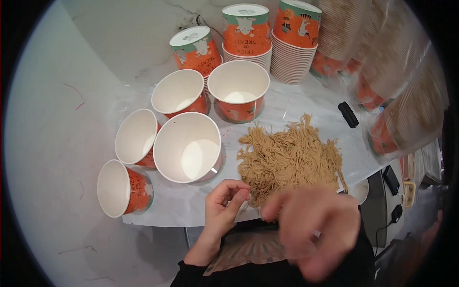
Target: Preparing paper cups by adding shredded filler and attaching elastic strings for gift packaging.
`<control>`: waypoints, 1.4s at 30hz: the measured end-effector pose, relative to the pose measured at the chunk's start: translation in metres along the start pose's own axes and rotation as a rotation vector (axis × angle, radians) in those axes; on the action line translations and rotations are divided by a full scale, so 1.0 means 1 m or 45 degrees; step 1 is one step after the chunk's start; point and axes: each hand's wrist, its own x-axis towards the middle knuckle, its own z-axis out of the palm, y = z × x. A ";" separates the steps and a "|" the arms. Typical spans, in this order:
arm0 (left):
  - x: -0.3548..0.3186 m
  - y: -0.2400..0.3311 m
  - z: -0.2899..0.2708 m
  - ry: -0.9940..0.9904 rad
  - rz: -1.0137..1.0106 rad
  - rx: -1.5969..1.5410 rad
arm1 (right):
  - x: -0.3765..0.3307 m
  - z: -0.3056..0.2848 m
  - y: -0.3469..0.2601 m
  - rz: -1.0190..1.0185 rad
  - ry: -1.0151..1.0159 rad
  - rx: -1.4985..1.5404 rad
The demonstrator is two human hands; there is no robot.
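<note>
A heap of tan yarn strands (291, 158) lies loose on the table in front of me. At its near left edge is my left hand (224, 203), closed in a pinch with thumb and fingertips together. Whatever may be between those fingertips is too small to make out. My right hand (318, 227) hovers close to the camera over the near side of the heap, covering part of it. Motion smears its fingers, so its grip is unclear. Just beyond my left hand stands a large orange paper cup (186, 148) with a white inside.
Other orange paper cups stand upright, like this one (239, 88), or lean, like this leftmost one (125, 189). Upside-down cup stacks (291, 55) line the back. Plastic-wrapped stacks (411, 95) fill the right side. A black clip-like object (348, 115) lies right of the yarn.
</note>
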 end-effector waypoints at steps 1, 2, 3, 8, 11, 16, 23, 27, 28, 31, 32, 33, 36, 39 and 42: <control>-0.001 0.000 -0.002 0.008 -0.013 0.064 | 0.008 0.008 -0.011 0.013 -0.041 0.132; -0.001 -0.001 -0.003 0.009 -0.020 0.126 | 0.026 0.015 -0.022 0.017 -0.095 0.189; -0.001 -0.001 -0.005 0.013 -0.027 0.187 | 0.041 0.018 -0.026 0.021 -0.151 0.250; 0.002 -0.006 0.005 0.007 0.011 0.198 | -0.003 0.024 -0.036 -0.142 0.035 0.074; 0.001 -0.004 -0.001 0.053 0.190 0.303 | -0.026 0.039 -0.028 -0.327 0.572 -0.018; -0.010 0.025 0.003 -0.087 0.789 1.034 | -0.024 0.017 0.021 0.417 0.023 -0.869; -0.021 0.034 -0.011 0.252 0.769 1.213 | -0.031 0.016 0.046 0.942 0.002 -0.704; -0.023 0.035 -0.018 0.163 0.588 1.227 | -0.038 0.012 0.057 0.763 -0.091 -0.809; -0.023 0.034 -0.019 0.142 0.561 1.198 | -0.038 0.012 0.056 0.762 -0.091 -0.813; -0.026 0.032 -0.020 0.130 0.455 1.061 | -0.038 0.012 0.057 0.691 -0.066 -0.824; -0.027 0.031 -0.020 0.129 0.457 1.060 | -0.039 0.012 0.059 0.650 -0.028 -0.810; -0.027 0.030 -0.021 0.124 0.433 1.004 | -0.039 0.012 0.059 0.610 0.010 -0.797; -0.025 0.031 -0.022 0.099 0.410 0.947 | -0.038 0.011 0.055 0.572 -0.029 -0.906; -0.026 0.031 -0.023 0.146 0.422 0.911 | -0.024 0.007 0.057 0.411 -0.110 -1.112; -0.026 0.036 -0.029 0.283 0.587 0.936 | 0.022 -0.019 0.062 -0.008 -0.007 -1.790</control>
